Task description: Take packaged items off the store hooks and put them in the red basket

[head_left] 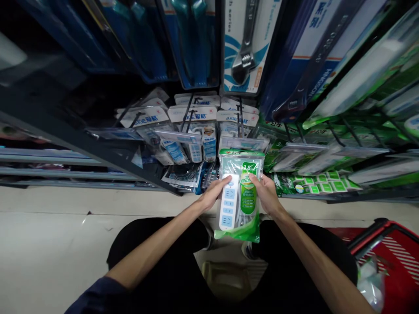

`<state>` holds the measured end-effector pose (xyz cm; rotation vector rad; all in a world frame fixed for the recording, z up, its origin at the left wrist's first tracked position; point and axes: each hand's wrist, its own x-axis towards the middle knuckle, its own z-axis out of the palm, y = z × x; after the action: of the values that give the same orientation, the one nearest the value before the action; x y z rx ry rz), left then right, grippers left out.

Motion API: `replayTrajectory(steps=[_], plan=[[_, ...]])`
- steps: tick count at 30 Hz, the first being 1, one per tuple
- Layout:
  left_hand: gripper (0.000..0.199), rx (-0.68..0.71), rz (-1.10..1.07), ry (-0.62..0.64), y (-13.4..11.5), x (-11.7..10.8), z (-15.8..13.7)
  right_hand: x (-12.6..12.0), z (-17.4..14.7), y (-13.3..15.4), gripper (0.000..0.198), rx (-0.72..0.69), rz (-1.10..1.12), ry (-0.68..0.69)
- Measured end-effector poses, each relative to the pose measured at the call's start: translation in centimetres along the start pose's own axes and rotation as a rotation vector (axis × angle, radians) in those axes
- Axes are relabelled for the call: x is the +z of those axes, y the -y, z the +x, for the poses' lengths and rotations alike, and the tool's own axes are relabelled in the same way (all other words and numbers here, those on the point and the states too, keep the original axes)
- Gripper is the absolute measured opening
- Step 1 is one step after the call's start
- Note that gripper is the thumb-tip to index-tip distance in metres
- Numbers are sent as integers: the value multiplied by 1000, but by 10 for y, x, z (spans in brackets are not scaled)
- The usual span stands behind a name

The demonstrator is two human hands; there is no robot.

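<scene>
Plastic-wrapped, the pack (239, 198) is being held between the shelf (77, 135) and the knees (137, 240), its edges being pinched by closed left hand (212, 194) and right hand (267, 195); thumbs (226, 180) are best being kept off the label (248, 198). Its header (241, 153) is pointing shelfward, its long axis running toward the wearer.

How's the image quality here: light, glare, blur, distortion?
Head view: dim overall, the trousers nearly featureless black; head view: glints on the plastic pack, otherwise fairly clear; head view: blue packages at upper left look soft, and shapes stretch toward the edges.
</scene>
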<state>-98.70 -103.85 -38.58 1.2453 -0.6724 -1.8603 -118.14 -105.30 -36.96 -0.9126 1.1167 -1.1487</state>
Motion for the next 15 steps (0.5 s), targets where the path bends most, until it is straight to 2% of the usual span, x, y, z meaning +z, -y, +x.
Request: replayTrajectory(steps=[8, 15], plan=[[57, 14, 34, -61, 4, -1, 1, 2, -1, -6, 38, 26, 12, -21], [55, 40, -7, -61, 10, -4, 4, 3, -2, -8, 37, 25, -2, -17]])
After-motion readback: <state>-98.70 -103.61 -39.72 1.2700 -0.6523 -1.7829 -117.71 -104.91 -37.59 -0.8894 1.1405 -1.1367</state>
